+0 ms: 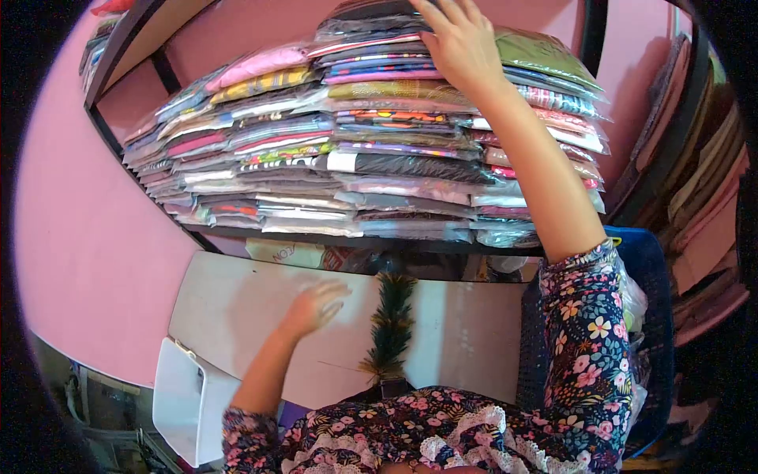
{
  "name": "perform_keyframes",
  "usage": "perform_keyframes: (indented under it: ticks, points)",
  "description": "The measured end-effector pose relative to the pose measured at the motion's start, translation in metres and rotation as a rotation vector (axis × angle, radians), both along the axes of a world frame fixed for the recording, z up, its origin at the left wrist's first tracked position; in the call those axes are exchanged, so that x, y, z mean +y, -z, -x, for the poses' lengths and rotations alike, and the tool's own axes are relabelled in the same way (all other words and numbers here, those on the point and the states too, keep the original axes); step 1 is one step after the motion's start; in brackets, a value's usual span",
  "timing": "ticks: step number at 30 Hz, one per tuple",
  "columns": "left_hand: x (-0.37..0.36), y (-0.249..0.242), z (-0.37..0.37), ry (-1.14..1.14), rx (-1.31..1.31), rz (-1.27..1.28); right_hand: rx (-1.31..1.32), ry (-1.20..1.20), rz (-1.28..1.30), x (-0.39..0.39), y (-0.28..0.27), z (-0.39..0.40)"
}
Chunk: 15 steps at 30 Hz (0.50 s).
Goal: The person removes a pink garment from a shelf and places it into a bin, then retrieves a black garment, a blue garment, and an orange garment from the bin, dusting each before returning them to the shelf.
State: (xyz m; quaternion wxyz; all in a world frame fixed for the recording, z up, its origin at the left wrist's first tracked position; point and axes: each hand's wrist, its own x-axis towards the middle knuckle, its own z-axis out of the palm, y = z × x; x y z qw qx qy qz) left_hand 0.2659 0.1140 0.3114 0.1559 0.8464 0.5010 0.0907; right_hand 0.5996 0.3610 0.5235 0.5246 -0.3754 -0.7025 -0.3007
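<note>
My right hand [467, 51] reaches up to the top of a tall stack of folded clothes in clear plastic bags [375, 69]. Its fingers are stretched out and overlap the dark packet [367, 16] on top, partly cut off by the upper edge of the view. Just right of that hand lies an olive-green bagged garment [546, 57]. Lower down, my left hand [314, 306] hovers over the white tabletop [466, 336], slightly blurred, its fingers apart and nothing in them. A small artificial pine tree [392, 320] stands to the right of it.
The bagged clothes rest on a dark-edged shelf [442, 246] above the table. A blue plastic basket [654, 316] with plastic bags is beside my right arm. At the lower left is a white bin [183, 403]. More folded cloth [703, 197] fills a rack on the right.
</note>
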Motion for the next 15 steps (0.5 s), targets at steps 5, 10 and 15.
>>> perform_keyframes:
  ticks: [5,10,15]
  points:
    - [-0.173,0.113,0.070,-0.577,-0.052,0.051,0.199,-0.206,-0.053,-0.037,0.040,0.013]
    - [-0.385,0.172,0.112,-1.101,0.061,0.266,0.511,-0.511,0.368,-0.101,0.139,0.055]
    - [-0.560,0.127,0.106,-0.920,0.043,0.843,0.495,-0.712,0.840,-0.168,0.286,0.128]
